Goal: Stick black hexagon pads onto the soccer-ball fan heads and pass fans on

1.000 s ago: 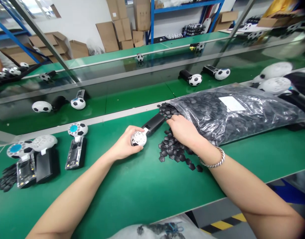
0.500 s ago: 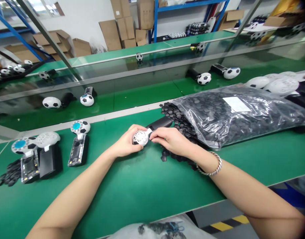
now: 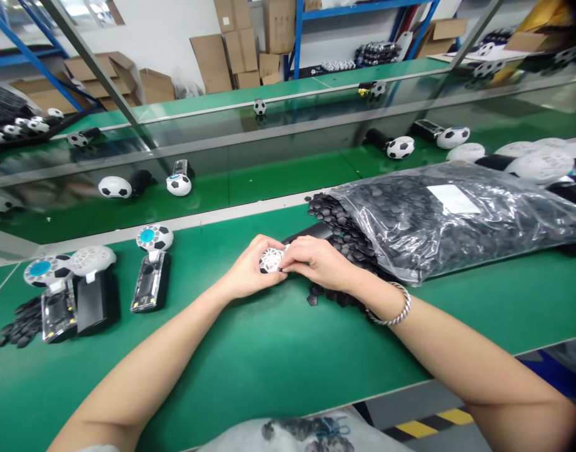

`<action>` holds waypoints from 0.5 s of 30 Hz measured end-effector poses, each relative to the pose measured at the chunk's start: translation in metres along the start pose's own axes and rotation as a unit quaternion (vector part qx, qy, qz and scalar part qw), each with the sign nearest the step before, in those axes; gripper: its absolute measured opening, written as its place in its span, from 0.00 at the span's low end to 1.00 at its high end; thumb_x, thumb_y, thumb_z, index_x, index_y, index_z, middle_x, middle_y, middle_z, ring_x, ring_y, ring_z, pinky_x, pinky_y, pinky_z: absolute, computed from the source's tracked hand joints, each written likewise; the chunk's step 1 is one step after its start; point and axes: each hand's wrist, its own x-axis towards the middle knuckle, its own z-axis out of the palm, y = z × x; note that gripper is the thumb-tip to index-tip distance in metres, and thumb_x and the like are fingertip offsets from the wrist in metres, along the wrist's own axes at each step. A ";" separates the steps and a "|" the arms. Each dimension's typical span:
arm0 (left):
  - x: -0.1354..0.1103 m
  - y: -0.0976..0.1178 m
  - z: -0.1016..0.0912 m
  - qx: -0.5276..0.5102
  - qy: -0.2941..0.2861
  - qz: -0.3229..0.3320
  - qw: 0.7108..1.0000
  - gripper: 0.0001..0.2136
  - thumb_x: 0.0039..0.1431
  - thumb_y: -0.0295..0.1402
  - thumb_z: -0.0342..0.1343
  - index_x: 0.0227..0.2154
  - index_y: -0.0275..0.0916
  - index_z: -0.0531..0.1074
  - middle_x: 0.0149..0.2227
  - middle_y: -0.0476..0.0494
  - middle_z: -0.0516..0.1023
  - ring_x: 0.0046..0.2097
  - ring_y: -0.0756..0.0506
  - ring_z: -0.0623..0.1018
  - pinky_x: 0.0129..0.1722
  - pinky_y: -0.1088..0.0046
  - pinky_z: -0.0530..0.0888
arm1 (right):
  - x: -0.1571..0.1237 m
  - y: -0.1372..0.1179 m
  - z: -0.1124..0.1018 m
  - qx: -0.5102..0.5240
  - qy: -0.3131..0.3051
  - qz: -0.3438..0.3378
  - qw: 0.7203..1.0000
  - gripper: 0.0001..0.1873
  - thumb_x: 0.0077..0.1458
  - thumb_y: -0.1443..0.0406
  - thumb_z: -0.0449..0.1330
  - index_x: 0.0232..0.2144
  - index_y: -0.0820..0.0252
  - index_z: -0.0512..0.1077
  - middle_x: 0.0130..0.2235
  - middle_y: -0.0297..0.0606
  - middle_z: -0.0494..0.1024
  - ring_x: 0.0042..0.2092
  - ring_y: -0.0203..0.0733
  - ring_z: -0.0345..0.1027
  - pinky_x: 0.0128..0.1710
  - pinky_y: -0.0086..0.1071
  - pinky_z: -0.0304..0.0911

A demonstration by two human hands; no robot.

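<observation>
My left hand (image 3: 248, 270) is wrapped round a white, half-patterned football-shaped head (image 3: 270, 260), which joins a black box-like body (image 3: 319, 231) lying on the green bench. At the right side of that head, my right hand (image 3: 319, 260) has thumb and forefinger pinched against the surface; whatever is between the fingertips is hidden. Small black five-sided pieces (image 3: 351, 245) spill from a clear plastic bag (image 3: 410, 213) just beyond my right hand. One loose black piece (image 3: 312, 301) lies on the bench below my right wrist.
To the left stand several football-headed devices, one with a blue disc (image 3: 147, 236), beside a small heap of black pieces (image 3: 19, 323). A green conveyor belt (image 3: 250, 169) behind the bench carries more devices. White heads (image 3: 542, 164) are piled behind the bag.
My right fingers have moved up from beside the head's neck onto the right side of the head. My left hand keeps hold. Devices on the belt have shifted slightly to the right.
</observation>
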 end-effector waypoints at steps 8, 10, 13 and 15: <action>-0.001 0.003 0.004 -0.017 0.021 -0.020 0.999 0.16 0.44 0.28 0.58 0.38 0.40 0.66 0.40 0.46 0.67 0.44 0.45 0.70 0.45 0.66 0.67 | -0.001 0.005 0.006 0.033 0.039 0.060 0.997 0.03 0.51 0.67 0.61 0.28 0.62 0.70 0.33 0.36 0.71 0.36 0.36 0.64 0.36 0.29 0.59; -0.003 0.004 0.007 -0.021 0.039 -0.020 0.999 0.15 0.44 0.27 0.58 0.37 0.40 0.66 0.40 0.46 0.67 0.43 0.45 0.70 0.45 0.66 0.67 | 0.000 0.004 0.007 0.033 0.044 0.069 0.996 0.04 0.50 0.66 0.61 0.28 0.62 0.70 0.32 0.35 0.71 0.35 0.36 0.63 0.35 0.29 0.59; 0.002 0.003 0.007 -0.021 0.055 -0.004 0.998 0.15 0.42 0.26 0.58 0.37 0.39 0.67 0.39 0.46 0.68 0.43 0.45 0.70 0.46 0.66 0.67 | -0.001 0.003 0.003 0.029 0.074 0.080 0.994 0.06 0.50 0.65 0.61 0.31 0.62 0.69 0.32 0.36 0.71 0.35 0.36 0.64 0.37 0.29 0.60; 0.018 -0.002 0.002 -0.010 0.079 0.008 0.997 0.17 0.41 0.26 0.59 0.37 0.39 0.67 0.40 0.46 0.68 0.44 0.44 0.70 0.46 0.66 0.67 | -0.004 0.006 -0.005 -0.005 0.115 0.089 0.989 0.08 0.52 0.64 0.60 0.35 0.62 0.68 0.36 0.39 0.71 0.40 0.39 0.64 0.40 0.31 0.61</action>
